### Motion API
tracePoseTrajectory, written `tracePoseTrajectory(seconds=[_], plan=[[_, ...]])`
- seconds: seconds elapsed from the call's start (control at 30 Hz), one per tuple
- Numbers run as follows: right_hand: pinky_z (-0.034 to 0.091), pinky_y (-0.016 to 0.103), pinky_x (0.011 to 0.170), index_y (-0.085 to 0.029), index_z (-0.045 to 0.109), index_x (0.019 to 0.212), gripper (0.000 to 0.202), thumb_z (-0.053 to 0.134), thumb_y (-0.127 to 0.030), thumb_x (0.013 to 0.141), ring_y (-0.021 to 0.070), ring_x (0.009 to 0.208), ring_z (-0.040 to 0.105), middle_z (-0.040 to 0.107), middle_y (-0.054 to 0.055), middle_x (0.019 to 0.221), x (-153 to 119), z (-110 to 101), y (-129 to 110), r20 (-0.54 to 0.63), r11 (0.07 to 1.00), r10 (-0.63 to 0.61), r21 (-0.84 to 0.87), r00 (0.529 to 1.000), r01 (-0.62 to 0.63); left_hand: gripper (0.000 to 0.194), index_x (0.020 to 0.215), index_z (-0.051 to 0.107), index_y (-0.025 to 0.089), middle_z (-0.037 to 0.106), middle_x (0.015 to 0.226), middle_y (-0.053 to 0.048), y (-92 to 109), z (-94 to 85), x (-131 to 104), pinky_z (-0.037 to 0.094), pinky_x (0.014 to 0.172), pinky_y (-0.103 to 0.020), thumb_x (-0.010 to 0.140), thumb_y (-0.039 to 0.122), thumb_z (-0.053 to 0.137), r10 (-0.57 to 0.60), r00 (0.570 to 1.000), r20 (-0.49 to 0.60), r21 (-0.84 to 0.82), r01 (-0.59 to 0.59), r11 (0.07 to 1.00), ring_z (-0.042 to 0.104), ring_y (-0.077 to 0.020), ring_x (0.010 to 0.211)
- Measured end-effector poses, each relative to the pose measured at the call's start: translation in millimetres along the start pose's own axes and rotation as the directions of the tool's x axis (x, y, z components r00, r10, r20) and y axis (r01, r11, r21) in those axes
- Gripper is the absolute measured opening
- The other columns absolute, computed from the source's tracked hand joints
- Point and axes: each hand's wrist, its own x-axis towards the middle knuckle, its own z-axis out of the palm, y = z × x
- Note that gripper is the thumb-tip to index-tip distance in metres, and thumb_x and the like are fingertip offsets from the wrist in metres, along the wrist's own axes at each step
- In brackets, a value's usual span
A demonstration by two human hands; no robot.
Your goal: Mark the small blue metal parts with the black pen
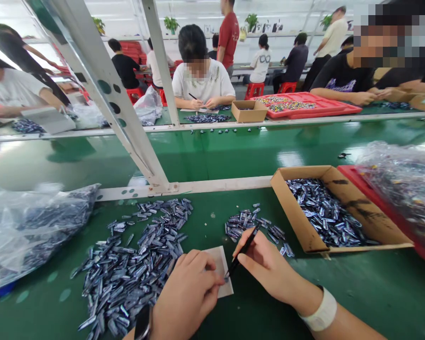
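My right hand (pixel 267 267) grips black tweezers (pixel 247 246), their tips angled down to the left. They meet the fingertips of my left hand (pixel 187 290), which is pinched around a small dark piece (pixel 227 277), mostly hidden. Both hands are above a whitish sheet (pixel 227 289) on the green work surface. Left of my left hand spreads a large pile of glossy dark-blue, elongated pieces (pixel 127 269). Beyond my right hand lies a smaller group of similar pieces (pixel 242 221).
A cardboard box (pixel 366 212) of dark pieces stands at right, beside a red tray (pixel 382 203) and a clear bag (pixel 407 184). Another plastic bag (pixel 31 231) lies left. A white metal post (pixel 116 108) slants up ahead. Co-workers sit across the green belt (pixel 212 153).
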Motion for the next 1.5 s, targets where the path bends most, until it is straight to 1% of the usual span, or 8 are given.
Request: tracePoseTrajectory(seconds=[0.17, 0.27, 0.43, 0.53, 0.8, 1.13, 1.37, 1.5], plan=[[0.054, 0.03, 0.072, -0.024, 0.051, 0.093, 0.005, 0.055, -0.023, 0.094, 0.0164, 0.077, 0.062, 0.056, -0.001, 0.085, -1.6, 1.6, -0.4, -0.016, 1.0, -0.01, 0.003, 1.0, 0.01, 0.022, 0.079, 0.068, 0.025, 0.066, 0.088, 0.001, 3.5, -1.1, 0.3, 0.048, 0.075, -0.032, 0.076, 0.004, 0.061, -0.001, 1.0, -0.017, -0.046, 0.0, 0.999, 0.061, -0.0193, 0.087], [0.056, 0.03, 0.068, -0.024, 0.051, 0.091, 0.01, 0.059, -0.031, 0.093, 0.016, 0.072, 0.064, 0.056, -0.002, 0.081, 0.3, 0.7, -0.4, -0.136, 1.0, 0.004, 0.03, 0.991, 0.0, 0.017, 0.079, 0.068, 0.025, 0.065, 0.087, 0.001, -7.0, -6.6, 2.4, 0.049, 0.078, -0.033, 0.077, 0.009, 0.061, -0.014, 0.995, -0.096, -0.06, 0.008, 0.998, 0.062, -0.0186, 0.085], [0.059, 0.031, 0.062, -0.025, 0.051, 0.092, 0.032, 0.071, -0.048, 0.081, 0.0167, 0.064, 0.067, 0.059, -0.003, 0.076, 10.9, -10.7, -1.6, -0.555, 0.997, -0.02, 0.046, 0.832, 0.055, 0.02, 0.094, 0.073, 0.024, 0.068, 0.093, -0.005, -42.4, -21.0, 5.6, 0.05, 0.08, -0.042, 0.087, 0.025, 0.054, -0.174, 0.924, -0.341, 0.198, 0.251, 0.947, 0.063, -0.0251, 0.088], [0.061, 0.034, 0.062, -0.025, 0.051, 0.093, 0.042, 0.074, -0.056, 0.076, 0.0171, 0.061, 0.068, 0.062, -0.002, 0.077, 14.0, -15.5, -3.1, -0.628, 0.996, -0.001, 0.069, 0.779, 0.057, 0.022, 0.093, 0.075, 0.026, 0.068, 0.092, -0.004, -54.2, -26.6, 6.4, 0.05, 0.078, -0.041, 0.088, 0.027, 0.053, -0.214, 0.91, -0.354, 0.28, 0.322, 0.905, 0.062, -0.0245, 0.087], [0.06, 0.034, 0.06, -0.026, 0.049, 0.097, 0.041, 0.067, -0.059, 0.081, 0.0173, 0.061, 0.067, 0.061, -0.001, 0.078, 9.7, -5.3, -1.5, -0.49, 0.994, 0.015, 0.1, 0.872, 0.039, 0.023, 0.084, 0.073, 0.026, 0.069, 0.093, -0.004, -50.0, -33.2, 9.2, 0.048, 0.076, -0.039, 0.089, 0.019, 0.052, -0.103, 0.953, -0.285, 0.403, 0.217, 0.889, 0.061, -0.0246, 0.089], [0.061, 0.032, 0.059, -0.025, 0.049, 0.098, 0.037, 0.066, -0.054, 0.084, 0.0156, 0.064, 0.064, 0.059, -0.001, 0.081, 9.1, -5.5, 1.1, -0.443, 0.993, 0.034, 0.117, 0.896, 0.021, 0.02, 0.084, 0.068, 0.024, 0.07, 0.099, -0.003, -42.8, -37.3, 8.6, 0.048, 0.082, -0.039, 0.084, 0.009, 0.055, 0.086, 0.993, -0.077, 0.485, -0.038, 0.874, 0.06, -0.0249, 0.099], [0.06, 0.033, 0.062, -0.024, 0.049, 0.1, 0.033, 0.066, -0.05, 0.086, 0.0174, 0.07, 0.066, 0.06, 0.0, 0.083, 7.8, -4.3, 5.6, -0.347, 0.99, 0.065, 0.143, 0.936, -0.016, 0.022, 0.098, 0.07, 0.022, 0.07, 0.091, -0.003, -50.2, -31.1, 7.2, 0.05, 0.082, -0.037, 0.092, 0.021, 0.049, -0.059, 0.99, -0.128, 0.233, 0.087, 0.969, 0.063, -0.0208, 0.086], [0.06, 0.035, 0.07, -0.024, 0.049, 0.102, 0.025, 0.063, -0.041, 0.09, 0.018, 0.077, 0.066, 0.061, 0.002, 0.087, 4.0, -0.4, 6.4, -0.219, 0.989, 0.091, 0.136, 0.971, -0.062, 0.021, 0.086, 0.072, 0.023, 0.068, 0.086, -0.003, -51.3, -33.8, 7.3, 0.051, 0.081, -0.037, 0.09, 0.022, 0.051, -0.132, 0.985, -0.107, 0.149, 0.148, 0.978, 0.063, -0.0204, 0.082]])
